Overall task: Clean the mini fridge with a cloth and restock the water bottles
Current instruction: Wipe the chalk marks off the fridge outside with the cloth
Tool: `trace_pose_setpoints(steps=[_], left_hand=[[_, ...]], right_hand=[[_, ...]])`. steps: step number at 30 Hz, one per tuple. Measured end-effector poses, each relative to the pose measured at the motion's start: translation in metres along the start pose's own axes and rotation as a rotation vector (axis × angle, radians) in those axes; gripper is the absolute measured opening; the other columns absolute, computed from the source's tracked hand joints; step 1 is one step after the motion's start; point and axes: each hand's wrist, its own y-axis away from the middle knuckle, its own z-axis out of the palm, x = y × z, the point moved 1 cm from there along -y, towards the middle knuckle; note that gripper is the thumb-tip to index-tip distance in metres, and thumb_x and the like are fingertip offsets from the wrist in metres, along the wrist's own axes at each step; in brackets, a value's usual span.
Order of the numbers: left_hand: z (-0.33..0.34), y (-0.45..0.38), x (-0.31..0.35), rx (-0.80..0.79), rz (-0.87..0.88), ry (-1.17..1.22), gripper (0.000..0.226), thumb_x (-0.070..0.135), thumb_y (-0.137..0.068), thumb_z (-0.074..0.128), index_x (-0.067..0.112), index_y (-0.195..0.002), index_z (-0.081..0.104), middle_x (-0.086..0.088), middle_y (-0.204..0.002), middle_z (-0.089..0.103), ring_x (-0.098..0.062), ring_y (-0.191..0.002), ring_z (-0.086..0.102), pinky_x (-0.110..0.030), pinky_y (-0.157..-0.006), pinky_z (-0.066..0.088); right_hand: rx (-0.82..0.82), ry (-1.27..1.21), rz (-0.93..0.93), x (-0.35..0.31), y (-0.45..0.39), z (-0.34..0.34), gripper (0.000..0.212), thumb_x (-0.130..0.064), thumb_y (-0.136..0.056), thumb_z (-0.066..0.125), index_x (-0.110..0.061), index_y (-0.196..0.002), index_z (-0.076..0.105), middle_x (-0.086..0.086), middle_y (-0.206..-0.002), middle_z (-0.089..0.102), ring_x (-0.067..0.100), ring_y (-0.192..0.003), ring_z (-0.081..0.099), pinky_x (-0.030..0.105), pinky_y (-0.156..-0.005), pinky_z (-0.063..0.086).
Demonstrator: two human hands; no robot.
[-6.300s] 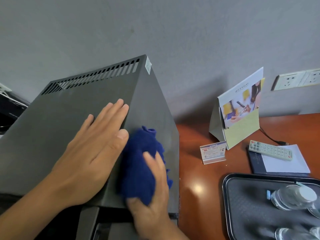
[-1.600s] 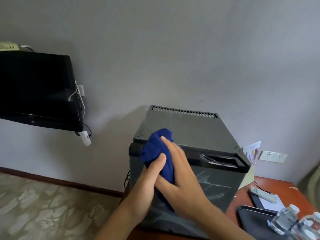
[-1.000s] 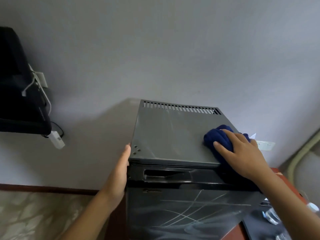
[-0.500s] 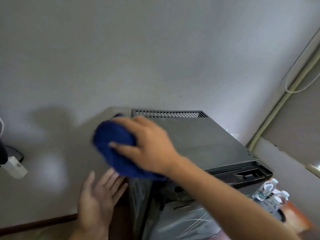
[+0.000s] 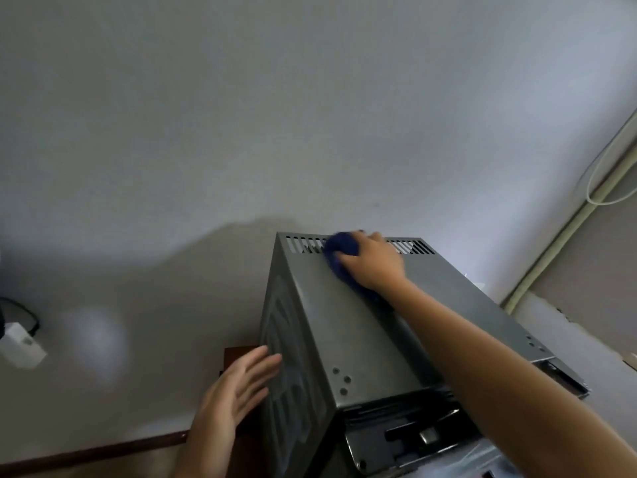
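Note:
The grey mini fridge fills the lower middle of the head view, seen from above its front left corner. My right hand reaches across its top and holds a dark blue cloth pressed against the back edge, over the row of vent slots. My left hand lies flat with straight fingers against the fridge's left side wall. The door's top edge and handle recess show at the bottom. No water bottles are in view.
A plain grey wall stands right behind the fridge. A white plug adapter with a black cable hangs on the wall at far left. A pale pipe runs diagonally up the right. A dark wooden skirting crosses the bottom left.
My right hand has carried the cloth from the fridge's front left corner to the back edge over the vents. My left hand stays against the left side wall.

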Motion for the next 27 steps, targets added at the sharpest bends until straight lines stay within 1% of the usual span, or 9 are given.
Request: trace_pose_setpoints(steps=[4,5,7,9,12,16,21,24,27], left_hand=[[-0.023,-0.028,0.014,0.342,0.132,0.224,0.031,0.012,-0.108,0.031,0.012,-0.108,0.062,0.003,-0.072,0.076,-0.007,-0.063,0.073,-0.021,-0.062,0.058],[-0.035,-0.04,0.021,0.305,0.154,0.292,0.031,0.018,-0.108,0.034,0.008,-0.112,0.064,0.004,-0.069,0.075,-0.009,-0.061,0.071,-0.02,-0.058,0.057],[-0.043,-0.045,0.031,0.021,0.162,0.162,0.045,0.048,-0.099,0.046,0.013,-0.111,0.072,0.005,-0.084,0.074,-0.015,-0.078,0.071,-0.024,-0.072,0.055],[-0.042,-0.052,0.037,0.201,0.2,0.129,0.042,0.053,-0.101,0.049,0.019,-0.106,0.074,0.006,-0.092,0.077,-0.015,-0.094,0.073,-0.026,-0.083,0.055],[-0.016,-0.044,0.027,0.236,0.46,-0.124,0.023,0.018,-0.102,0.046,0.018,-0.103,0.07,0.005,-0.094,0.079,-0.022,-0.101,0.071,-0.038,-0.092,0.054],[0.027,-0.045,0.034,-0.048,0.443,-0.523,0.056,0.056,-0.083,0.051,0.028,-0.129,0.067,0.018,-0.132,0.066,0.001,-0.127,0.056,-0.021,-0.107,0.04],[0.042,-0.046,0.011,-0.115,0.299,-0.506,0.054,0.044,-0.105,0.049,0.035,-0.155,0.032,0.032,-0.152,0.034,0.014,-0.143,0.027,-0.017,-0.117,0.02],[0.027,-0.054,-0.005,-0.085,0.21,-0.259,0.038,0.039,-0.103,0.047,0.032,-0.14,0.054,0.029,-0.137,0.058,0.014,-0.13,0.048,-0.018,-0.11,0.034],[0.006,-0.064,-0.02,0.09,0.156,-0.157,0.021,0.029,-0.097,0.057,0.025,-0.112,0.071,0.0,-0.114,0.077,-0.005,-0.103,0.071,-0.025,-0.089,0.052]], right_hand=[[-0.144,-0.083,-0.475,-0.108,0.05,0.005,0.066,-0.06,-0.079,0.065,-0.037,-0.139,0.055,0.005,-0.128,0.061,0.032,-0.114,0.062,0.04,-0.094,0.053],[-0.17,-0.109,-0.604,-0.12,0.082,-0.001,0.066,-0.058,-0.079,0.071,-0.037,-0.139,0.055,0.004,-0.124,0.062,0.032,-0.11,0.063,0.04,-0.091,0.054],[-0.151,-0.117,-0.813,-0.119,0.145,-0.017,0.066,-0.052,-0.081,0.076,-0.038,-0.142,0.054,0.002,-0.123,0.058,0.032,-0.103,0.06,0.039,-0.082,0.053],[-0.043,-0.048,-0.914,-0.089,0.184,-0.037,0.064,-0.05,-0.086,0.07,-0.04,-0.145,0.049,0.0,-0.129,0.052,0.031,-0.101,0.056,0.04,-0.073,0.053],[0.094,-0.019,-0.735,-0.018,0.191,-0.056,0.066,-0.054,-0.083,0.068,-0.044,-0.145,0.046,-0.005,-0.128,0.054,0.026,-0.107,0.059,0.039,-0.078,0.055],[0.094,0.103,-0.265,0.084,0.157,-0.052,0.063,-0.065,-0.081,0.058,-0.058,-0.14,0.039,-0.019,-0.126,0.057,0.015,-0.113,0.062,0.032,-0.086,0.052],[0.131,0.144,0.196,0.116,0.072,-0.047,0.052,-0.057,-0.091,0.054,-0.044,-0.141,0.047,0.006,-0.133,0.057,0.034,-0.113,0.06,0.04,-0.083,0.05],[0.093,0.035,-0.061,0.023,0.094,-0.022,0.059,-0.053,-0.084,0.06,-0.047,-0.142,0.045,-0.003,-0.135,0.055,0.027,-0.119,0.058,0.039,-0.092,0.052],[-0.04,-0.105,-0.517,-0.059,0.164,-0.018,0.068,-0.053,-0.078,0.063,-0.051,-0.142,0.04,-0.009,-0.125,0.052,0.024,-0.109,0.057,0.038,-0.083,0.052]])
